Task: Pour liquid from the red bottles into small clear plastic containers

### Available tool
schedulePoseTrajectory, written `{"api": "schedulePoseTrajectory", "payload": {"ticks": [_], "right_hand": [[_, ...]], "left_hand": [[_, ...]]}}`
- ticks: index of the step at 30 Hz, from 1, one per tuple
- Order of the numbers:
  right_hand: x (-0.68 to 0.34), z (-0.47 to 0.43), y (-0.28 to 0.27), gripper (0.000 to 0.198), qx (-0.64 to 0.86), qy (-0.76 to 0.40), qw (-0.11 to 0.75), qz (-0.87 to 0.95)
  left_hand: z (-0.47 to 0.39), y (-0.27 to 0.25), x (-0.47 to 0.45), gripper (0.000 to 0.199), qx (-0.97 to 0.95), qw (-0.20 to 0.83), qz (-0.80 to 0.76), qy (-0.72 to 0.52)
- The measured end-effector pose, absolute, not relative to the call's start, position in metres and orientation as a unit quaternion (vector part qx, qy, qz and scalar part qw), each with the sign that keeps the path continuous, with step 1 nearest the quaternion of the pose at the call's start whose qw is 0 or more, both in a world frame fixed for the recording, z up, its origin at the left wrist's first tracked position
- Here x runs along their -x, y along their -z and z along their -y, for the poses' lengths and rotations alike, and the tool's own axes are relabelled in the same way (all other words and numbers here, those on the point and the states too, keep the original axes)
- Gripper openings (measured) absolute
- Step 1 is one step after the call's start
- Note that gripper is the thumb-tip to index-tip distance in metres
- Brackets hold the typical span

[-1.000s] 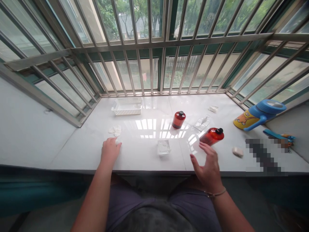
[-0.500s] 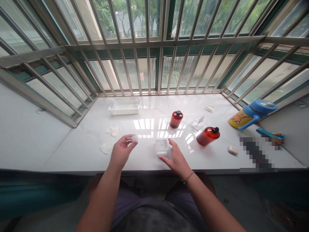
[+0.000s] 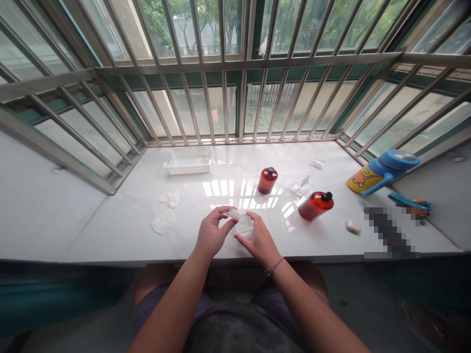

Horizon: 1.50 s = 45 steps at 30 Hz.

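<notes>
Left hand [image 3: 211, 235] pinches small white piece [image 3: 233, 214] at fingertips, touching rim of clear square container [image 3: 245, 226]. Right hand [image 3: 259, 240] grips container's right side, on sill near front edge, between hands.

This looks like a home, at a bay window fitted with metal security bars [image 3: 235, 63], with trees and a neighbouring building outside. The wide white tiled window ledge [image 3: 110, 230] serves as a table and carries household odds and ends: a child's blue and yellow cartoon water bottle [image 3: 382, 171], two red bottles with black caps [image 3: 267, 180] [image 3: 315, 205], and a small white plastic basket [image 3: 188, 161]
</notes>
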State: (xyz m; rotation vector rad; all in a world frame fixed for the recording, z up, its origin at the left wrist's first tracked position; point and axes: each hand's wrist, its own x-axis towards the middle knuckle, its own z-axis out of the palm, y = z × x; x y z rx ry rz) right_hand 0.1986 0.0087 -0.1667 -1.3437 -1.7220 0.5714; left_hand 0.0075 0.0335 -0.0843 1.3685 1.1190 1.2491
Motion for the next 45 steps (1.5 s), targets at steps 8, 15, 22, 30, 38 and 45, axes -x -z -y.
{"api": "schedulePoseTrajectory", "payload": {"ticks": [8,15,22,30,38,45], "right_hand": [[-0.192,-0.005,0.169,0.078,0.534,-0.231,0.423,0.695],[-0.187,0.001,0.169,0.076,0.527,-0.233,0.425,0.699],[-0.194,0.015,0.148,0.084,0.46,-0.269,0.422,0.734],[-0.194,0.022,0.129,0.064,0.468,-0.324,0.451,0.687],[-0.194,0.02,0.128,0.057,0.488,-0.321,0.46,0.669],[-0.196,0.017,0.126,0.048,0.52,-0.298,0.497,0.628]], "left_hand": [[-0.03,0.09,-0.015,0.024,-0.619,0.43,-0.485,-0.444],[-0.027,0.104,-0.013,0.028,-0.678,0.354,-0.52,-0.379],[-0.021,0.127,-0.008,0.083,-0.663,0.409,-0.55,-0.301],[-0.02,0.145,-0.009,0.071,-0.691,0.385,-0.498,-0.354],[-0.021,0.144,-0.008,0.064,-0.703,0.378,-0.483,-0.361],[-0.026,0.143,-0.004,0.064,-0.713,0.384,-0.472,-0.349]]}}
